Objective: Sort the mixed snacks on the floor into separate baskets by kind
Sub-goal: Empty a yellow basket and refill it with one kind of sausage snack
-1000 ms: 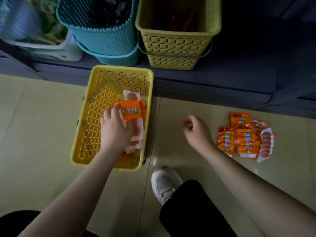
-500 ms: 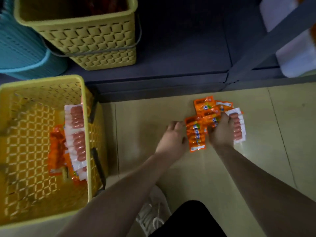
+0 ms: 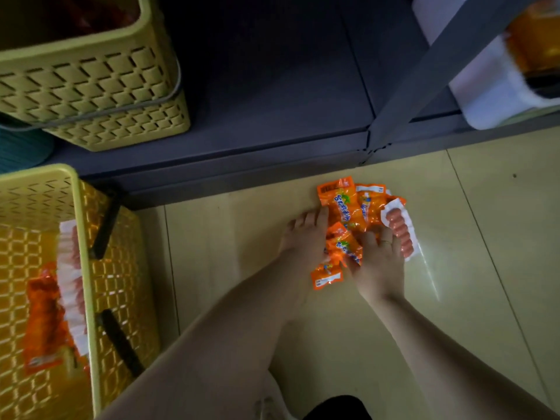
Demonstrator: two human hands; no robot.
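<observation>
Baskets fill the left side. A yellow floor basket (image 3: 81, 268) stands at the left edge, its long axis running away from the person. Inside it lie an orange packet (image 3: 45, 322) and a white sausage pack (image 3: 71, 274), both lengthwise along the basket. Two black handles (image 3: 106, 225) hang on its right wall. Behind it, on the dark grey shelf base (image 3: 266, 95), stands a taller yellow basket (image 3: 100, 86), and a teal basket (image 3: 21, 147) shows only partly beside it.

On the pale floor tiles (image 3: 227, 253), to the right of the floor basket and well apart from it, lies the pile of orange snack packets (image 3: 342, 207). Most packets point away from the person, slightly tilted; the nearest one (image 3: 325, 275) lies at the near edge of the pile. The left hand (image 3: 306, 237) rests at the left side of the pile with fingers nearly straight, fingertips touching the top packet. The right hand (image 3: 378, 265), with a ring, presses on the pile with curled fingers, and the thumb pinches a crumpled packet (image 3: 342, 244). Just beside its fingers, a clear pack of pink sausages (image 3: 400, 228) lies with its long axis away from the person, partly under the hand.

A grey shelf post (image 3: 424, 62) rises at the right, with a white bundle (image 3: 491, 83) behind it.
</observation>
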